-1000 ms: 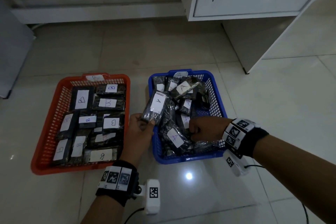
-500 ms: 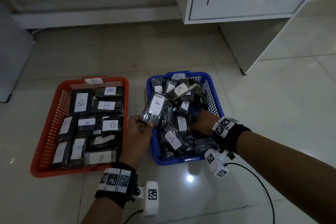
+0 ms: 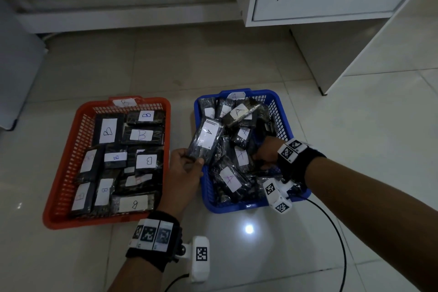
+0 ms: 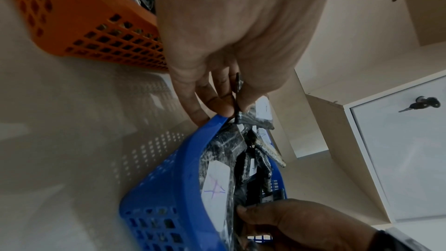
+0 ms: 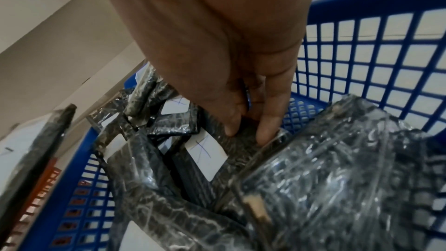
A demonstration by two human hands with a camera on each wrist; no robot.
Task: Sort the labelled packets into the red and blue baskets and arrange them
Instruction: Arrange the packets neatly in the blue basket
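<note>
The right hand [image 3: 266, 152] has pushed deeper into the blue basket [image 3: 283, 123], fingers curled among packets, grasp unclear; the left hand [image 3: 184, 170] still pinches an A packet [image 3: 206, 141], so arranging continues.

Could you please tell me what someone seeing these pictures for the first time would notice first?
Two mesh baskets side by side on the tiled floor: a red basket on the left with flat rows of B packets, a blue basket on the right with a jumbled heap of A packets. The left hand holds up a packet labelled A over the blue basket's left rim, while the right hand reaches into the heap.
</note>
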